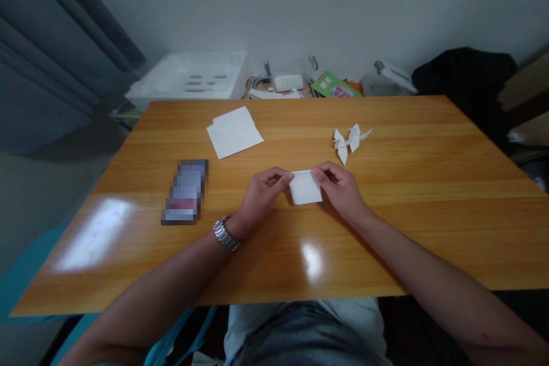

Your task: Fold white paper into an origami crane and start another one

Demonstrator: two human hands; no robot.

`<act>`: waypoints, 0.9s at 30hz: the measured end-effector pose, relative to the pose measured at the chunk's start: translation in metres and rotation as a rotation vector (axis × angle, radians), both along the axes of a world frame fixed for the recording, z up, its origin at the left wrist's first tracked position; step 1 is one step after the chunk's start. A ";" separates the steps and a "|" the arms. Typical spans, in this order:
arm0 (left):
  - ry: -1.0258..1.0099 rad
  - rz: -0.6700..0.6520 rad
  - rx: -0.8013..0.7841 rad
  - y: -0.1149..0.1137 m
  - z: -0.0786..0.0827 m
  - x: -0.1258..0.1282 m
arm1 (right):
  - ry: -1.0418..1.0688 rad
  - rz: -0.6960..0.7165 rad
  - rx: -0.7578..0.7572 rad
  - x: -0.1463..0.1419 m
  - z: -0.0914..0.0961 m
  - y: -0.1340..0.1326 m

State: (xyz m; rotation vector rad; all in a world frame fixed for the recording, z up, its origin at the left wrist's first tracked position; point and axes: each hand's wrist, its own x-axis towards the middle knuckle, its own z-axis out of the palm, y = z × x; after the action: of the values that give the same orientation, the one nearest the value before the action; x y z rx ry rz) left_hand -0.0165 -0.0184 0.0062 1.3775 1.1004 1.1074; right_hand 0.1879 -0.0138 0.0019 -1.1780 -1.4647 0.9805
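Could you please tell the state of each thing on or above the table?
Small white paper: held, roughly square
Left hand: pinching the paper's left corner
Right hand: pinching the paper's right corner
Wristwatch: worn, fastened
White sheets: flat, overlapping
White origami: folded, points spread
Phone: lying flat, display unclear

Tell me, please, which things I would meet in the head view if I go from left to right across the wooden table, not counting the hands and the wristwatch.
Blurred phone-like device, white paper sheets, small white paper held between the hands, folded paper figures.
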 end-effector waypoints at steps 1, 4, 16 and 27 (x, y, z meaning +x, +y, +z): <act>0.005 0.012 0.013 0.000 0.000 0.000 | 0.002 0.001 -0.002 0.000 -0.001 0.000; 0.005 0.016 0.055 0.000 0.000 -0.001 | 0.010 0.019 -0.008 0.000 -0.004 0.000; 0.064 0.062 0.134 0.000 0.000 0.001 | 0.045 0.065 -0.032 -0.001 -0.003 0.000; 0.107 0.099 0.116 0.002 0.002 -0.002 | -0.069 0.251 -0.058 0.001 -0.008 0.001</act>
State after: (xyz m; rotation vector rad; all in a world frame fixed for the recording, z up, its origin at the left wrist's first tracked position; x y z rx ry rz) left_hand -0.0187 -0.0160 0.0084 1.5003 1.2084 1.1965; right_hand 0.1887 -0.0132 -0.0061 -1.0961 -1.6780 1.1692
